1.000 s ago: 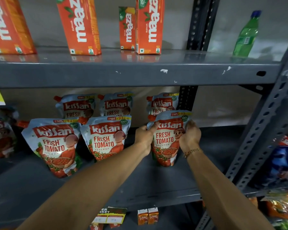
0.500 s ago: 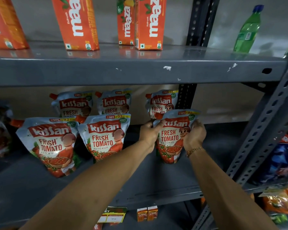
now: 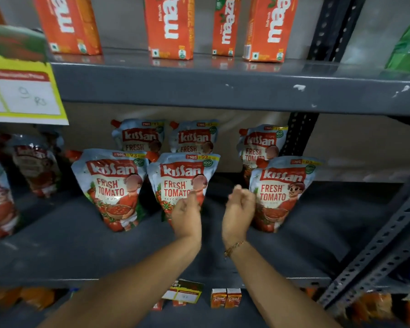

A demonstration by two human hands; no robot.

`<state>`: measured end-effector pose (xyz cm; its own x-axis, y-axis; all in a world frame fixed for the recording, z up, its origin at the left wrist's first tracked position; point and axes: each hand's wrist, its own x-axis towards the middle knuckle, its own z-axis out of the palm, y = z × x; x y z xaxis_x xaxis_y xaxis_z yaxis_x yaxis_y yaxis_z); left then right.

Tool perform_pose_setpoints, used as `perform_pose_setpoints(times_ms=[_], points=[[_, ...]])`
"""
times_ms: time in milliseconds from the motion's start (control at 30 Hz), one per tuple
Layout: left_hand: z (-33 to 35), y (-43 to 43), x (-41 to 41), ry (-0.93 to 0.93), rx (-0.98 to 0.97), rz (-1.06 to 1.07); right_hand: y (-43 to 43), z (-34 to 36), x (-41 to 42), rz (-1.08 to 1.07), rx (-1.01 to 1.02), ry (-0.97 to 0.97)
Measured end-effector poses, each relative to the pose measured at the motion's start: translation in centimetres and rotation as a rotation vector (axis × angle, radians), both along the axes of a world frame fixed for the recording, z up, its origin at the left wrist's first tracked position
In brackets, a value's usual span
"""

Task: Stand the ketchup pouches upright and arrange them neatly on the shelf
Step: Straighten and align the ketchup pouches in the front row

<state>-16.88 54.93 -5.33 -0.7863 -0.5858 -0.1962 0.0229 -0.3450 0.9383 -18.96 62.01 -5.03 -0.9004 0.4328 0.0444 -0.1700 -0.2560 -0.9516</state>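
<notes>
Six ketchup pouches point(image 3: 279, 192) stand on the shelf point(image 3: 81, 245), my left hand point(image 3: 186, 215) and right hand point(image 3: 238, 210) hovering empty, fingers loosely curled; I'd close the gap by sliding the right pair leftward, gripping low.

Ketchup pouches point(image 3: 111, 185) on shelf point(image 3: 81, 245)
</notes>
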Motion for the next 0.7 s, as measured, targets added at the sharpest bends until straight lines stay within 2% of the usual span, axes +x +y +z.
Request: perform_pose_setpoints(times_ms=[67, 233, 400, 533, 700], points=[[-0.5, -2.1, 0.0, -0.071, -0.044, 0.105, -1.5, 0.8, -0.4, 0.134, 0.011, -0.011], [0.2, -5.3, -0.7, -0.046, -0.133, 0.254, -3.6, 2.5, -2.6, 0.309, -0.13, -0.035], [2.1, -6.2, -1.7, 0.032, -0.072, 0.095, -4.5, 3.1, -3.9, 0.291, -0.227, -0.087], [2.8, -6.7, -2.8, -0.003, -0.047, 0.05, -3.7, 3.4, -3.6, 0.308, -0.3, -0.053], [2.5, -6.3, -3.5, -0.04, -0.061, -0.012, -2.3, 3.3, -3.7, 0.295, -0.29, 0.006]])
